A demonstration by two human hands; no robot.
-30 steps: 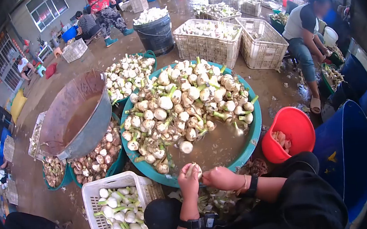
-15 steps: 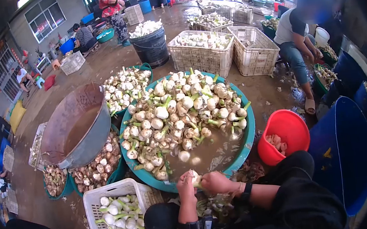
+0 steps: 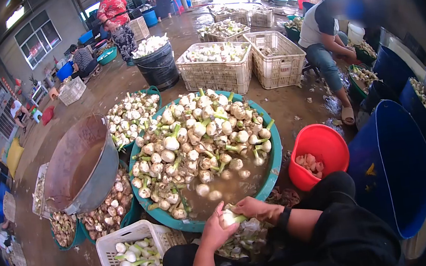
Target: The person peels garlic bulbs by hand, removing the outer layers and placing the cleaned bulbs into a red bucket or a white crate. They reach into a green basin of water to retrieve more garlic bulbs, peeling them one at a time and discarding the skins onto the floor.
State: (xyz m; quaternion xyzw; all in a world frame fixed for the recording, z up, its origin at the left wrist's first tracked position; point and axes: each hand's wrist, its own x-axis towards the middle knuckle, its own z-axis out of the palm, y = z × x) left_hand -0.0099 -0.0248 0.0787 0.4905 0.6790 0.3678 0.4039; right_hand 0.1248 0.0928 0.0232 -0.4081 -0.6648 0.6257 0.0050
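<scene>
A whitish garlic bulb (image 3: 227, 218) with a green stem is between my two hands, over the near rim of a round green tub (image 3: 276, 152). The fingers of my left hand (image 3: 216, 232) wrap round the bulb from the left. My right hand (image 3: 252, 208) pinches at its stem side, fingers closed. Muddy garlic bulbs (image 3: 194, 150) are heaped in the tub's brown water. Below my hands lies a pile of loose garlic skins (image 3: 245, 237). To the left, a white crate (image 3: 105, 262) holds clean white bulbs with green stems (image 3: 138, 265).
A red bucket (image 3: 335, 154) with pinkish pieces inside and a tall blue bin (image 3: 407, 175) stand at my right. A rusty metal tub (image 3: 89, 169) rests over garlic at left. Crates (image 3: 217, 75) and a black bucket (image 3: 158, 68) stand behind. A co-worker (image 3: 325, 38) sits at right.
My left hand has turned and now cups the bulb more fully. Both hands have shifted slightly, and the view has moved a little. The standing person in red has turned.
</scene>
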